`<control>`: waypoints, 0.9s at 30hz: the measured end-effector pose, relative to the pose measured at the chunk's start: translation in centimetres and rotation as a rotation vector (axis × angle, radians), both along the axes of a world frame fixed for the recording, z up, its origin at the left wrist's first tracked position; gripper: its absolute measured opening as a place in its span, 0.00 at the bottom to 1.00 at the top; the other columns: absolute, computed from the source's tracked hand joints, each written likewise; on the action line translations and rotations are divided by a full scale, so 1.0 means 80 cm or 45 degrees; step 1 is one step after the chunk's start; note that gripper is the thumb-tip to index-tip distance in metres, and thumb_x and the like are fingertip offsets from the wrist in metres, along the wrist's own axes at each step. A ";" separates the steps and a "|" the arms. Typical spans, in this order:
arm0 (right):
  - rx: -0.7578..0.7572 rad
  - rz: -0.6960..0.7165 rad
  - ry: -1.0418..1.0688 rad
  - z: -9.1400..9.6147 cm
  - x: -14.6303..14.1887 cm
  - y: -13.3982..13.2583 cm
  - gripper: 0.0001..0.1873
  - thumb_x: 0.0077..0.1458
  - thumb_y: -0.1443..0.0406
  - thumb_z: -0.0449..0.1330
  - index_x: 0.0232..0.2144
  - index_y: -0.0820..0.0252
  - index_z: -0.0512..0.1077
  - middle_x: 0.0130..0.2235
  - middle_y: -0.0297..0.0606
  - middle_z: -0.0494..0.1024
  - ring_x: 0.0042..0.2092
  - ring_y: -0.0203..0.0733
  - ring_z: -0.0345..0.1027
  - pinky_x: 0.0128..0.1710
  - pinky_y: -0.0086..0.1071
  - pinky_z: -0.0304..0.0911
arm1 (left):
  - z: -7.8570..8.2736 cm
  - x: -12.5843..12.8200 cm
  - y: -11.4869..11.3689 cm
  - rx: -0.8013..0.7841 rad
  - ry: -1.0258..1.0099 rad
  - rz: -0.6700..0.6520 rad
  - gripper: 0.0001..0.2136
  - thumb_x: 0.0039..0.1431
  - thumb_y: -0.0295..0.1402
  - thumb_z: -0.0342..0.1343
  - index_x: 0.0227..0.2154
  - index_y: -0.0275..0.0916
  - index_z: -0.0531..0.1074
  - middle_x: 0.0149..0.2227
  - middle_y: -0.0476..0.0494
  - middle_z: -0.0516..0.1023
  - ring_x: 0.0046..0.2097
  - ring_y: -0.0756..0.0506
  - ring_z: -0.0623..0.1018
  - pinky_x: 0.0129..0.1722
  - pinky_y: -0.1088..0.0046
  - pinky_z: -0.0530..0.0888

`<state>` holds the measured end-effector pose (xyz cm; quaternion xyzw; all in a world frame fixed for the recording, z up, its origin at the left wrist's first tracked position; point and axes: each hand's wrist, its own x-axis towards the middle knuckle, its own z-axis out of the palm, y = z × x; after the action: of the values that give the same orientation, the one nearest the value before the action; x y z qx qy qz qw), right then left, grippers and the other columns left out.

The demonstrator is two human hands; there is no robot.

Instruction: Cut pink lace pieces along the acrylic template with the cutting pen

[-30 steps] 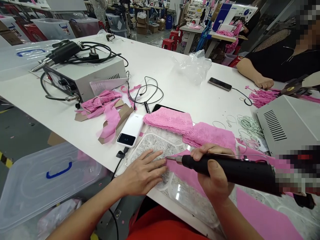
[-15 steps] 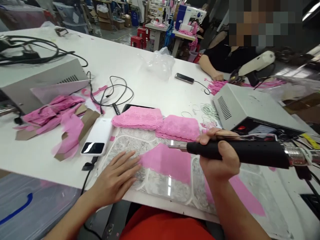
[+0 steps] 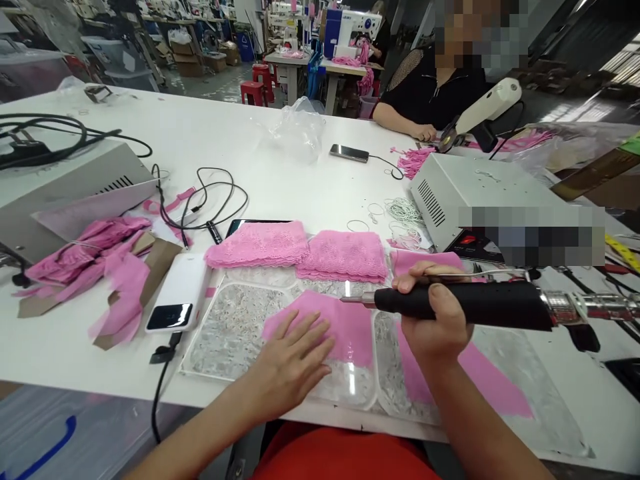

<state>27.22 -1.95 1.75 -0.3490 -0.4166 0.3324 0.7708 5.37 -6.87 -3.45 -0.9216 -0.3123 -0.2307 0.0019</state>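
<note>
My left hand [image 3: 295, 360] lies flat with its fingers spread over the left part of a pink fabric piece [image 3: 345, 327] on the clear, rounded-corner template board [image 3: 235, 333]. In my right hand [image 3: 440, 320] is a black handheld tool [image 3: 480, 303] with a narrow metal tip, its fingers wrapped round the handle. The tip points left over the fabric piece; whether it touches cannot be told. A second pink piece [image 3: 490, 380] lies to the right, partly hidden by my right forearm. Two stacks of pink lace pieces, a left stack [image 3: 257, 243] and a right stack [image 3: 345, 253], lie behind.
A white power bank [image 3: 180, 287] and pink scraps [image 3: 120, 293] lie left. Grey machine boxes stand at left [image 3: 75, 193] and right [image 3: 475, 187]. Across the table [image 3: 215, 127] are a plastic bag [image 3: 295, 130], a phone [image 3: 349, 153] and a seated person [image 3: 430, 87].
My left hand has moved right, from the fabric's left edge onto the fabric. The tool stays in my right hand, its tip still over the piece. The camera view has shifted.
</note>
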 end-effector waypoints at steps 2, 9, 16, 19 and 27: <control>0.013 0.058 -0.017 -0.002 -0.008 0.002 0.06 0.49 0.64 0.61 0.33 0.58 0.70 0.32 0.33 0.72 0.27 0.34 0.66 0.32 0.36 0.67 | -0.003 0.003 0.000 -0.044 0.010 -0.019 0.15 0.69 0.34 0.49 0.54 0.36 0.69 0.57 0.38 0.73 0.62 0.37 0.67 0.62 0.50 0.64; -0.008 0.117 -0.073 -0.008 -0.020 0.008 0.05 0.51 0.64 0.61 0.33 0.57 0.69 0.33 0.32 0.71 0.28 0.34 0.67 0.33 0.36 0.68 | -0.006 -0.001 -0.003 -0.131 -0.041 -0.025 0.14 0.68 0.35 0.50 0.53 0.37 0.70 0.56 0.37 0.73 0.63 0.38 0.66 0.62 0.50 0.63; 0.025 0.159 -0.095 -0.012 -0.023 0.011 0.05 0.52 0.65 0.60 0.34 0.57 0.69 0.33 0.32 0.71 0.29 0.34 0.68 0.34 0.36 0.67 | -0.002 -0.002 -0.003 -0.169 -0.048 -0.031 0.14 0.68 0.35 0.50 0.52 0.37 0.70 0.57 0.38 0.73 0.63 0.37 0.67 0.62 0.50 0.64; 0.023 0.162 -0.113 -0.014 -0.023 0.012 0.04 0.53 0.65 0.60 0.33 0.57 0.69 0.34 0.32 0.71 0.29 0.33 0.68 0.34 0.36 0.68 | 0.000 -0.001 -0.002 -0.150 -0.053 -0.041 0.14 0.68 0.35 0.49 0.52 0.36 0.70 0.56 0.38 0.74 0.62 0.37 0.68 0.62 0.50 0.65; 0.070 0.130 -0.091 -0.007 -0.013 0.013 0.04 0.52 0.65 0.58 0.33 0.57 0.69 0.34 0.32 0.71 0.28 0.33 0.68 0.32 0.36 0.67 | -0.007 -0.001 0.000 -0.028 -0.056 -0.055 0.14 0.69 0.32 0.47 0.52 0.35 0.71 0.55 0.39 0.74 0.61 0.37 0.69 0.62 0.48 0.63</control>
<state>26.15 -0.90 1.21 -0.3178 -0.4701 0.3469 0.7467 5.28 -6.90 -4.01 -0.9227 -0.2949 -0.2474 -0.0201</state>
